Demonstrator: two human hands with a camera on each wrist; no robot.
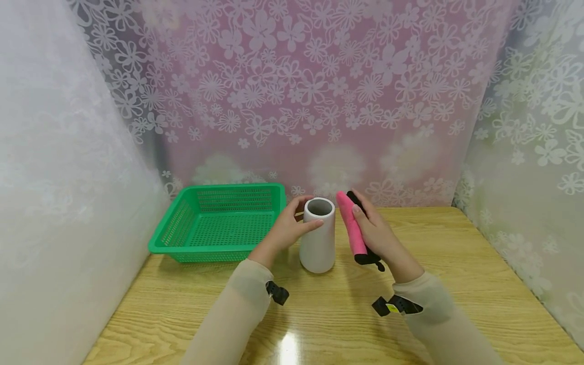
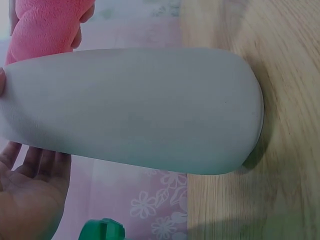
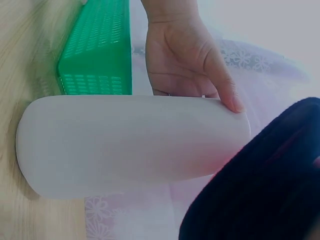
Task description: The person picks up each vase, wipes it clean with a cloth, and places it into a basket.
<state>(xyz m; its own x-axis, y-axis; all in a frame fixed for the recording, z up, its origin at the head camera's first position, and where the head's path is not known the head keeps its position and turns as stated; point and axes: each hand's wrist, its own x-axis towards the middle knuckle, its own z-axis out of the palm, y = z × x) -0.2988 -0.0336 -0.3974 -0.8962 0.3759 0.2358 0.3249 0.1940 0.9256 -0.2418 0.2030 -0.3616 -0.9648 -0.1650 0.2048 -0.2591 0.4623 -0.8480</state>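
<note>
A tall white vase with a grey inside stands upright on the wooden table. My left hand holds it near the rim, thumb on the front and fingers round the far side; the right wrist view shows that thumb close to the vase's top edge. Just right of the vase, my right hand grips a soft folded pink and black cloth item, raised above the table, with a small black tab hanging at its lower end. Its dark side fills the lower right of the right wrist view.
A green plastic basket with perforated walls sits left of the vase, close to the left forearm. Flowered curtains hang behind the table and along both sides. Each wrist carries a black strapped camera.
</note>
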